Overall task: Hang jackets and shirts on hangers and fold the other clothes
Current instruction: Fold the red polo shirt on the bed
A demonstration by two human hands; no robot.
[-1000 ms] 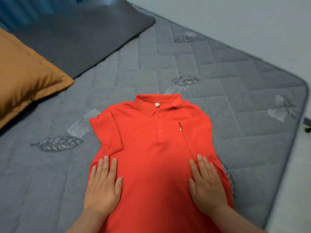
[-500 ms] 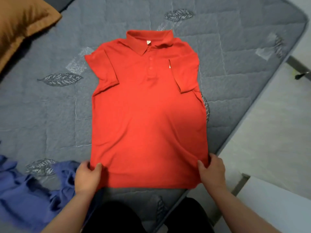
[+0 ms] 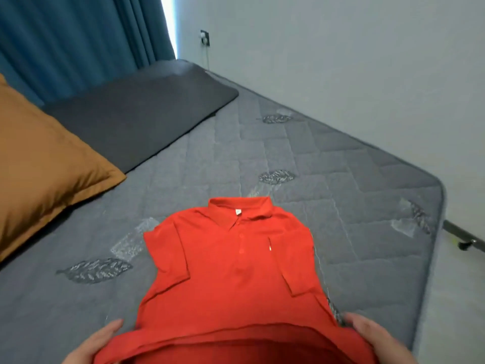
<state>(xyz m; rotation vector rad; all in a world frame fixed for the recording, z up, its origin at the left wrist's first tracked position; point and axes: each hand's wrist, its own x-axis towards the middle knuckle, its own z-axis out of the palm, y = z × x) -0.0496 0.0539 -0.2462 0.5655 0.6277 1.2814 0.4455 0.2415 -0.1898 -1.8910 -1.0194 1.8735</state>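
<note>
The red polo (image 3: 231, 279) lies front-up on the grey quilted mattress (image 3: 328, 164), collar pointing away from the person, buttons and a small chest tag showing. Both short sleeves are folded in over the body. Its upper part rests flat on the mattress, while the hem end is raised off the surface toward the camera, so that the inside of the shirt shows as a darker band along the bottom edge of the view.

The left hand (image 3: 91, 345) grips the hem at the shirt's left corner, thumb on top of the fabric, the fingers hidden beneath it. The right hand (image 3: 378, 340) holds the opposite corner, its fingers curled over the cloth at the shirt's right edge. The polo thus stretches between the two hands and runs away from them up the bed.

To the left, well apart from the shirt, an orange pillow (image 3: 44, 164) lies on the mattress, and beyond it a dark grey pad (image 3: 141, 114) lies at the head end. Teal curtains (image 3: 78, 35) hang behind, and a pale wall (image 3: 341, 61) with a socket (image 3: 205, 38) runs along the right side.
</note>
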